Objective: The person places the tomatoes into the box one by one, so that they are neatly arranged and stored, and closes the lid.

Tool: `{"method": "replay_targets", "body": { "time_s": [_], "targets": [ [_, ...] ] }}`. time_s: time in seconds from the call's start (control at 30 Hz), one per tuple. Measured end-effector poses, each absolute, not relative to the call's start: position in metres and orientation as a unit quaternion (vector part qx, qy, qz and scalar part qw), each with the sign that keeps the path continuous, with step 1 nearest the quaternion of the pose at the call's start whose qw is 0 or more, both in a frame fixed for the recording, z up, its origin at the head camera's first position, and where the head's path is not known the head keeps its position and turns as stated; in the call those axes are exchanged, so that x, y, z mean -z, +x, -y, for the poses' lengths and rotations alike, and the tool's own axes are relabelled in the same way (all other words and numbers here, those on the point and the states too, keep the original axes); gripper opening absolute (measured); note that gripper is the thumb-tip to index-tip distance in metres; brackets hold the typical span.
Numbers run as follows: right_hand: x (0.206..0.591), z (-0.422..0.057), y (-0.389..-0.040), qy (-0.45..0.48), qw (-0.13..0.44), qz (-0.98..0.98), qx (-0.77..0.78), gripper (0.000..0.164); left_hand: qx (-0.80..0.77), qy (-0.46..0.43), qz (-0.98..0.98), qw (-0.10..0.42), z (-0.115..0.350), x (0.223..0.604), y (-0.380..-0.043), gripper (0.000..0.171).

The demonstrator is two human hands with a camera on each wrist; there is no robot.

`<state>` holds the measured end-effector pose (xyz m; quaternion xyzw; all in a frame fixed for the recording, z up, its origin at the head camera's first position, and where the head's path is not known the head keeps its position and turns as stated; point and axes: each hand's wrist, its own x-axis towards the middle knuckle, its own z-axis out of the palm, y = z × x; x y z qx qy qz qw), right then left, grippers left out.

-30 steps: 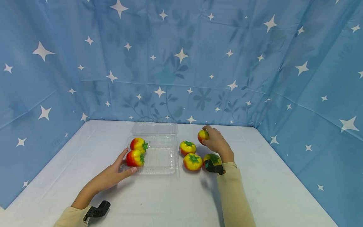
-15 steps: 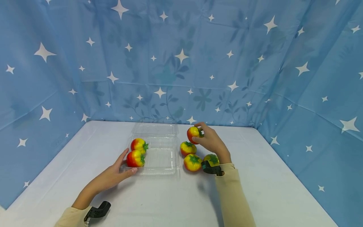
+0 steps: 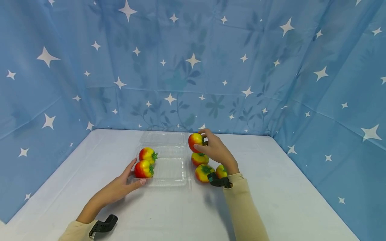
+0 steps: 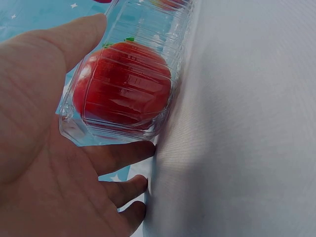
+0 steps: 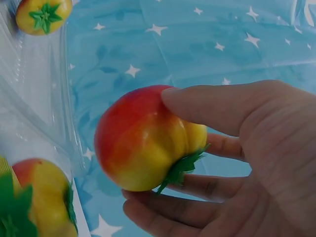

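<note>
My right hand (image 3: 216, 149) grips a red-and-yellow toy persimmon (image 3: 194, 141) with a green leafy top, thumb on one side and fingers on the other. It is held above the table near the right edge of a clear plastic clamshell box (image 3: 170, 169), whose lid lies back. Two more persimmons (image 3: 144, 169) lie in the left part of the box. My left hand (image 3: 117, 189) spreads round the box's front left corner, thumb at the front and fingers along the left side. The left wrist view shows a red persimmon (image 4: 126, 84) through the box wall.
Right of the box, several persimmons rest on the white table (image 3: 169, 214): one yellow persimmon (image 3: 200, 159) close to the box, another (image 3: 204, 173) in front of it, and one (image 3: 221, 171) partly hidden by the right wrist. A blue starry curtain (image 3: 193, 83) surrounds the table's back and sides.
My right hand has carried the gripped persimmon leftward from beyond the loose ones to near the box's right edge. My left hand has stayed at the box corner.
</note>
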<state>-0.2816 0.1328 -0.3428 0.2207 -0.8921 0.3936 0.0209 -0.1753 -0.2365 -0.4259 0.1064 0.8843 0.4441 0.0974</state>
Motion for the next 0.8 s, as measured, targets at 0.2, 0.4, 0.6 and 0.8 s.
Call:
{"method": "replay_targets", "body": {
  "time_s": [0.2, 0.4, 0.6, 0.8],
  "targets": [
    [0.346, -0.113, -0.281, 0.241, 0.025, 0.878, -0.413, 0.053, -0.447, 0.110, -0.883, 0.094, 0.237, 0.428, -0.176, 0.104],
    [0.354, -0.084, -0.276, 0.264, 0.022, 0.864, -0.427, 0.054, -0.448, 0.103, -0.883, 0.098, 0.237, 0.427, -0.174, 0.105],
    [0.363, -0.055, -0.269, 0.276, 0.009, 0.857, -0.435, 0.051, -0.444, 0.101, -0.885, 0.098, 0.238, 0.428, -0.176, 0.105],
    [0.372, -0.039, -0.265, 0.281, 0.010, 0.854, -0.437, 0.048, -0.444, 0.103, -0.885, 0.098, 0.238, 0.429, -0.177, 0.105]
  ]
}}
